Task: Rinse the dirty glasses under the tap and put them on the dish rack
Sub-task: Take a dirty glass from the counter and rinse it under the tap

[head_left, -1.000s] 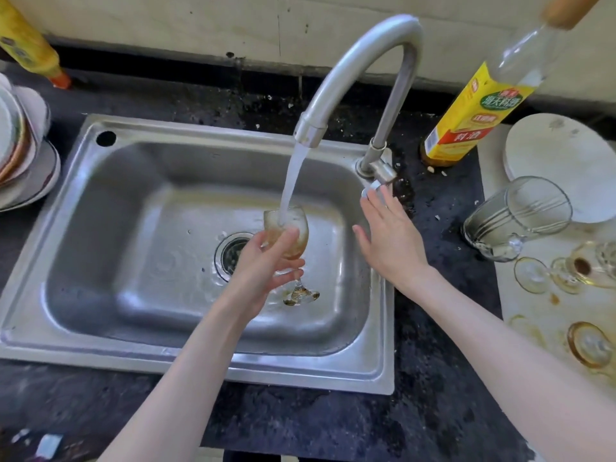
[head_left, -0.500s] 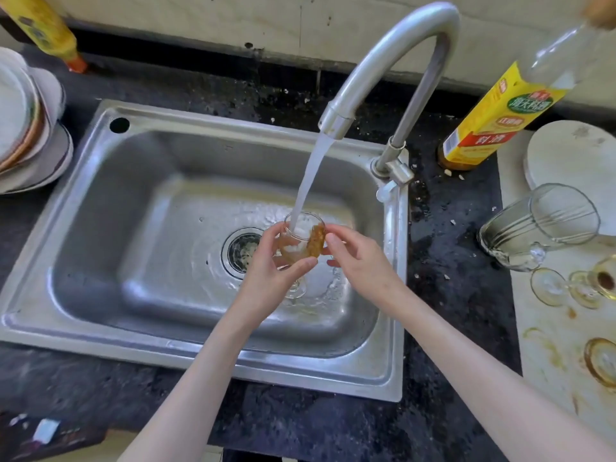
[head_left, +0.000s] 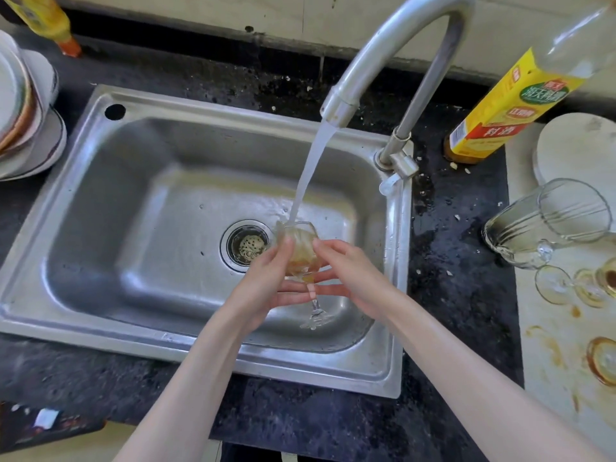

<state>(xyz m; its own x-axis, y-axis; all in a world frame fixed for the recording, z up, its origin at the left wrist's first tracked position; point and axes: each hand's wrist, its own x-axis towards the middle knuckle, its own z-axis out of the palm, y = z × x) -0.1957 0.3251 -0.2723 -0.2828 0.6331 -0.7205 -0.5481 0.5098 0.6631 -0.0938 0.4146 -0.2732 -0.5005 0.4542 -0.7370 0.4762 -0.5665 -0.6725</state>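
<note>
So the sink [head_left: 100, 201] is the landmark here, and everything hangs off it. The tap [head_left: 393, 51] arches over its back right corner and is running, the stream landing straight in the stemmed glass [head_left: 301, 251] held above the basin, just right of the drain [head_left: 246, 245]. Both hands are cupped round the bowl: left hand [head_left: 263, 288] wraps it from the drain side, right hand [head_left: 353, 278] grips the other side, fingers curled under (the stem and foot hang free below).

My take: keep the rim tilted into the stream and turn the bowl so the brown residue washes off all round. Wet thin glass is slippery, so I'd grip the bowl, not the stem. More dirty glasses [head_left: 546, 225] wait on the worktop right of the sink.
</note>
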